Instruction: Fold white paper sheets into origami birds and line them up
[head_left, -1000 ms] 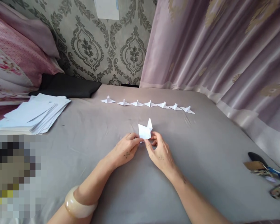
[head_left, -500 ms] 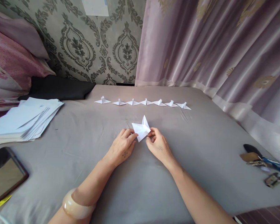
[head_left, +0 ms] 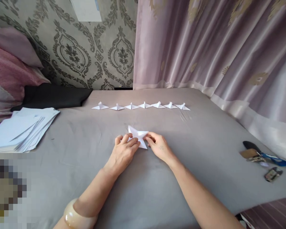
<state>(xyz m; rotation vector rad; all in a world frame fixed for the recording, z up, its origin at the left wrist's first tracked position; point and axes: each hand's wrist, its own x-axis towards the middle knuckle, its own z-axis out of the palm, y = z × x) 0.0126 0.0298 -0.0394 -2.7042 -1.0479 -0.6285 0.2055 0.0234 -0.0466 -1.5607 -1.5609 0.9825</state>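
Observation:
A half-folded white paper piece lies flat on the grey bedsheet in front of me. My left hand presses down on its left side with the fingers laid over the paper. My right hand pinches its right edge between thumb and fingers. A cream bangle sits on my left wrist. Beyond the hands, several finished white folded paper birds stand in a straight row across the sheet.
A stack of white paper sheets lies at the left, with a black cloth behind it and pink pillows beyond. Keys and small items rest at the right. A mauve curtain hangs along the far right.
The paper piece was held upright off the sheet; it has come down and now lies flat under both hands. The camera has tilted and shifted slightly.

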